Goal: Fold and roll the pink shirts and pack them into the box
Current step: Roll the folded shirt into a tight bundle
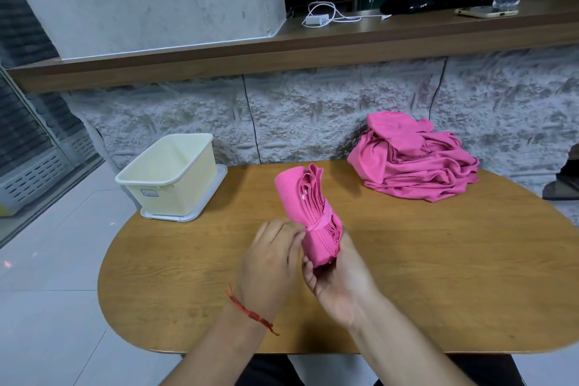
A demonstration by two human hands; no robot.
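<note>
- Oval wooden table (407,276), set before a rough stone wall (313,110), carries everything.
- Rolled pink shirt (307,197) is held over the table's middle: the left hand (272,260) pinches its wrapping band, and the right hand (341,279) curls its fingers round the lower end.
- Cream plastic box (175,194), far left, shows no shirt inside, and the crumpled pink shirt pile (413,163) waits far right. This looks like an early roll, with nothing packed yet.
</note>
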